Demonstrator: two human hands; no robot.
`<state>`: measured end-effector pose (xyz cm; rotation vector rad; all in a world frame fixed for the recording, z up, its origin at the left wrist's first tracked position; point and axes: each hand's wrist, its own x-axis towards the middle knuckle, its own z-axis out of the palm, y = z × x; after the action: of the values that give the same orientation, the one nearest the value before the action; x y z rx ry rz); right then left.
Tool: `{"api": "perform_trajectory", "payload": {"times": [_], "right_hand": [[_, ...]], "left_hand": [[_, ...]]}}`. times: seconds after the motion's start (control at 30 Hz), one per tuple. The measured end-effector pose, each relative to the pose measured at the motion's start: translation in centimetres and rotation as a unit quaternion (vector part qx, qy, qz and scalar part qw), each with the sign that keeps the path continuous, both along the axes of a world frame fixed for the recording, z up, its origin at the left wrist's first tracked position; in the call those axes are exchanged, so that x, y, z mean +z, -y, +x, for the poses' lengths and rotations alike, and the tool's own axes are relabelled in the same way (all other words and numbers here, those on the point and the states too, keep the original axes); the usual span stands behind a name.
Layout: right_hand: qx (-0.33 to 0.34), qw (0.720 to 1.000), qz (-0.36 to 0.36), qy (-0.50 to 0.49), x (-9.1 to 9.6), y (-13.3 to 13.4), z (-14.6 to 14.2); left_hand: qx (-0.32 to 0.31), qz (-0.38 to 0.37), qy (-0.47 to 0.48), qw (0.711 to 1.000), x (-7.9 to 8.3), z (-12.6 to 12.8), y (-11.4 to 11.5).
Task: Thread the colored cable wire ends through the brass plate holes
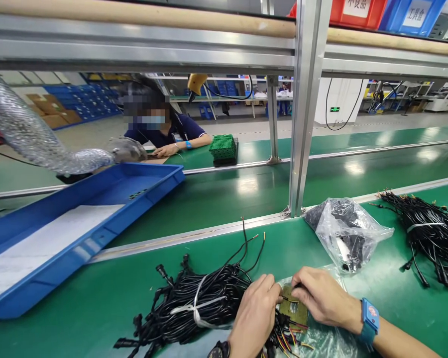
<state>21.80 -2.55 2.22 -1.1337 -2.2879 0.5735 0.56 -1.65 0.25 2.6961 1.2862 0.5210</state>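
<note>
Bench [108,288]: finished smooth, glossy
Cable bundle [218,286]: sheathed in glossy plastic
Bag [353,223]: made of crinkled plastic
Tray [108,233]: moulded in smooth plastic
Duct [33,124]: wrapped in shiny foil

The counter [78,303] is plain green, and the nearer cable bundle [224,283] is black, crossed by a white tie [196,303]. Red, yellow and black wires [283,340] show against an olive-yellow plate [298,315]. The wristband [369,320] and tray [168,180] are blue, the paper [59,241] white, the patterned block [223,149] bright green.
</note>
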Motion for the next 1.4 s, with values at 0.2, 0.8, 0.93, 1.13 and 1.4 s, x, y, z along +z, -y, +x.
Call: {"api": "perform_trajectory", "payload": {"times": [0.2,0.8,0.93,1.13,1.4], "right_hand": [[0.073,0.997,0.009,0.027,-0.2,0.2,-0.5],[-0.051,0.988,0.055,-0.132,0.0,-0.8,0.8],[-0.095,0.982,0.042,-0.159,0.5,-0.8,1.1],[-0.112,0.963,-0.116,-0.216,0.8,-0.4,0.6],[-0.047,0.892,-0.292,-0.341,-0.1,-0.4,0.1]], "left_hand": [[-0.024,-0.058,-0.021,0.998,0.8,-0.3,-0.3],[-0.009,-0.068,-0.043,0.997,0.9,0.1,-0.2],[-0.018,-0.07,0.059,0.996,1.0,-0.1,-0.1],[-0.054,-0.105,0.2,0.973,1.9,-0.1,0.1],[-0.067,-0.022,0.28,0.957,2.0,0.7,0.9]]}}
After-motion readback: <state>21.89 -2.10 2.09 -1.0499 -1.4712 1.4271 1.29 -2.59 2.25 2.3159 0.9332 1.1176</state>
